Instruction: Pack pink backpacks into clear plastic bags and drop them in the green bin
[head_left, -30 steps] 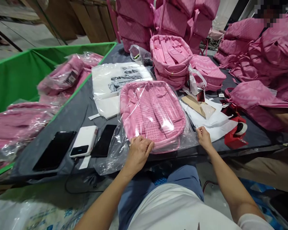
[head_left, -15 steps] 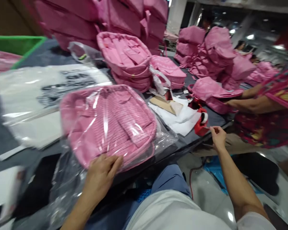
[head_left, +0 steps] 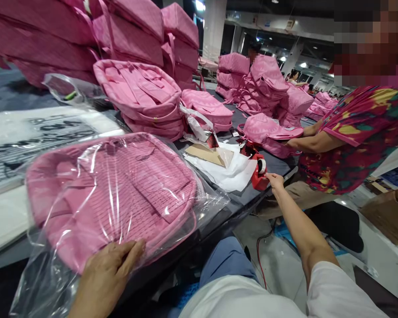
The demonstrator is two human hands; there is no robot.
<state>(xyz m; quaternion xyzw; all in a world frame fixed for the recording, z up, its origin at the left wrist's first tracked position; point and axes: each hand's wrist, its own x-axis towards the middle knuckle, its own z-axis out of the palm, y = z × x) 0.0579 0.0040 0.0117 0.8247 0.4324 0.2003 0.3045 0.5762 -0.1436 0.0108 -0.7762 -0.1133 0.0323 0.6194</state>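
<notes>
grey-clothed table (head_left: pixel 242 198) runs under a hall with white pillars (head_left: pixel 215 31) and lit ceiling; from the head camera the view has swung to the right over the last second, so more of the hall shows, and the co-worker in a patterned shirt (head_left: pixel 358 132) is far more in sight, arms at a pink backpack (head_left: pixel 268 132) on the table.

the bagged backpack (head_left: pixel 119 190) lies flat in clear plastic at the near edge of the table, now lower and further left in view, just beside printed white bags (head_left: pixel 53 128). the left hand (head_left: pixel 102 274) stays on its near edge, fingers laid over the plastic; i cannot tell whether they pinch a fold of it.

the right hand (head_left: pixel 276 181) was at the plastic's right corner a second ago; now it is well away from it, at the near end of the red tape dispenser (head_left: pixel 259 179), thumb and fingertips drawn together. whether tape sits between them is too small to tell. white paper (head_left: pixel 240 174) lies just beside the dispenser
</notes>
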